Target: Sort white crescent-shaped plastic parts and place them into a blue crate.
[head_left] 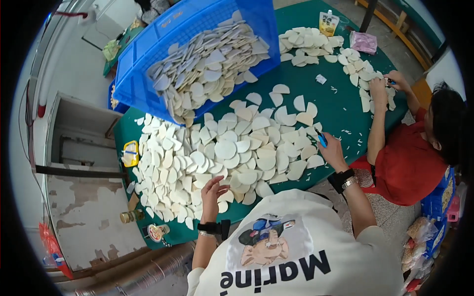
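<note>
A broad heap of cream-white half-round and round flat pieces (pixel 227 148) covers the green table in front of me. At the heap's near edge, my left hand (pixel 212 193) is open, its fingers apart and slightly curled, with nothing visible in it. Further right, my right hand (pixel 333 152) is closed around a small blue-handled tool (pixel 323 140) with a dark tip. That tip points toward the loose pieces at the heap's right end; its exact kind is too small to make out.
A large blue crate (pixel 129 81), tilted and full of similar pieces, stands behind the heap. At right, a person in a red shirt (pixel 402 158) works over another pile (pixel 363 74). A pouch (pixel 328 23), pink tissue pack (pixel 363 42), yellow-rimmed tub (pixel 130 153) and jar (pixel 131 216) sit around.
</note>
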Available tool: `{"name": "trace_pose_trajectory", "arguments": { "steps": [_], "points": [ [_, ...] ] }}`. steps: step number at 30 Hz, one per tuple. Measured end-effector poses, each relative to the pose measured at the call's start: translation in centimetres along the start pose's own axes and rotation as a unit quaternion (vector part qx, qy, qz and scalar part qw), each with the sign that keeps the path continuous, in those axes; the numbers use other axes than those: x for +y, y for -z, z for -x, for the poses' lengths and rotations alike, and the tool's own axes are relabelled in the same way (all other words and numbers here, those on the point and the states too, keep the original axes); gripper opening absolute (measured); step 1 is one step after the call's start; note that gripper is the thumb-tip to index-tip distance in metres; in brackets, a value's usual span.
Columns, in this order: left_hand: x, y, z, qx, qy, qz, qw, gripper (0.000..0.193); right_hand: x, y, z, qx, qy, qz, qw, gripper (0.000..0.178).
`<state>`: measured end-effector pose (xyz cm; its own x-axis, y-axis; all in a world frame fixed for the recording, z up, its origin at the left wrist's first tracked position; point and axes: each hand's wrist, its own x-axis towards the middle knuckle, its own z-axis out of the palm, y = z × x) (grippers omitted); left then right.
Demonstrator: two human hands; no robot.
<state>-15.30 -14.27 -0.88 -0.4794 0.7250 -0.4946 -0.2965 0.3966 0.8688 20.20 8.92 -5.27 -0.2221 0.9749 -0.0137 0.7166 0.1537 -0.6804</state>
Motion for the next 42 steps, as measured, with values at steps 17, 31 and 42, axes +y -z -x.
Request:
{"name": "trace_pose_trajectory", "arguments": {
  "steps": [17,31,42],
  "points": [
    [8.3,-27.0,-22.2,-0.216,-0.417,-0.466,0.750,0.038,1.2,-1.8,-11.2,0.141,-0.021,0.005,0.990,0.049],
    [5.7,-28.4,-22.7,-0.202,-0.384,-0.609,0.664,0.038,-1.3,-5.7,-9.5,-0.011,-0.012,0.043,0.999,0.048],
    [4.9,-23.8,-16.3,-0.232,-0.391,-0.583,0.673,0.034,-1.7,-2.6,-7.4,-0.011,0.041,0.017,0.999,0.041]
  ]
}}
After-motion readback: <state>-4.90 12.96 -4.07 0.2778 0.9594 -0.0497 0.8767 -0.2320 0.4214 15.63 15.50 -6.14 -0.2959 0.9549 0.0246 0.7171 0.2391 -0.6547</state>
